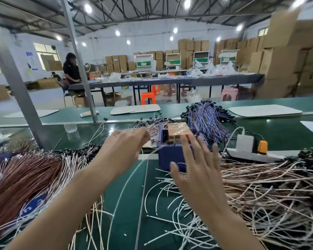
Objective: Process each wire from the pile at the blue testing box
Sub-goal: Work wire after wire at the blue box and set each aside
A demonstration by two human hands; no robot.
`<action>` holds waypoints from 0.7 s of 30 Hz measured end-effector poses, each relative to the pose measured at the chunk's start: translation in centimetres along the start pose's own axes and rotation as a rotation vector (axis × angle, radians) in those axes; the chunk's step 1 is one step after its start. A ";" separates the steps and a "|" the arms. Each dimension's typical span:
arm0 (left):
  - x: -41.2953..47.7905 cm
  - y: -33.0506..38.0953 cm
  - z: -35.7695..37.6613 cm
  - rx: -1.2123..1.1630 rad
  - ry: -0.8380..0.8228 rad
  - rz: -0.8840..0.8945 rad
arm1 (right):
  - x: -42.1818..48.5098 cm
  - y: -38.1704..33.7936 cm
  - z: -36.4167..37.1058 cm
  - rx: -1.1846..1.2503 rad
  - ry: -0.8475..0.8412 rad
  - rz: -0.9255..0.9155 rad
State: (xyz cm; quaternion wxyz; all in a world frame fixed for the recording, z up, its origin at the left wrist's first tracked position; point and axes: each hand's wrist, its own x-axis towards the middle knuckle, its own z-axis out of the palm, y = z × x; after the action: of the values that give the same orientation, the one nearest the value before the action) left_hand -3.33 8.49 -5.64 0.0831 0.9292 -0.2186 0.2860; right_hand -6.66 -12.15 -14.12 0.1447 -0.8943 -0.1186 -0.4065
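The blue testing box stands mid-table with a copper-coloured board on top. My left hand hovers just left of the box and pinches a thin wire whose end points at the box's left side. My right hand is spread open in front of the box, its fingers straight and over the box's front right corner. A large pile of copper-pink wires lies at the left, and another wire pile spreads at the right.
Loose white wire pieces litter the green table in front of the box. A bundle of blue-purple wires lies behind it. A white power strip with an orange switch sits at the right. A grey frame post rises at the left.
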 end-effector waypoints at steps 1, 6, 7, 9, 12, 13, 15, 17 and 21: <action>0.3 1.0 -1.0 -0.038 -0.010 0.061 | 1.1 -0.9 -0.4 -0.001 -0.010 -0.057; -0.2 3.6 -3.0 -0.062 0.022 0.035 | 3.8 -1.4 -0.6 0.076 -0.225 -0.143; -1.0 3.9 -2.7 -0.008 0.118 -0.014 | 3.7 -0.8 -0.5 0.072 -0.222 -0.124; -3.1 5.1 -2.0 -0.070 0.247 -0.130 | 3.3 0.5 -0.4 0.056 -0.237 0.006; -4.4 6.8 0.4 -0.641 -0.164 -0.545 | 2.7 1.9 -0.2 0.037 -0.222 0.178; -4.4 7.2 1.6 -0.859 -0.353 -0.740 | 2.5 2.2 -0.2 0.052 -0.225 0.221; -4.2 7.0 4.0 -1.234 -0.464 -1.054 | 1.9 2.6 -0.3 0.092 -0.222 0.265; -3.6 5.6 5.6 -1.533 -0.331 -1.211 | 1.1 3.0 -0.7 0.100 -0.206 0.261; -1.9 1.6 6.6 -1.707 0.254 -1.293 | -1.5 4.5 -0.9 0.183 -0.231 0.370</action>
State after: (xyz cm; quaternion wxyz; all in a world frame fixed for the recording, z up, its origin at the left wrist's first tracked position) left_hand -2.17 5.91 -12.09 0.8613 0.4671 0.1966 0.0353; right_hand -6.75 -16.79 -15.41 0.2827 -0.9246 -0.0049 -0.2555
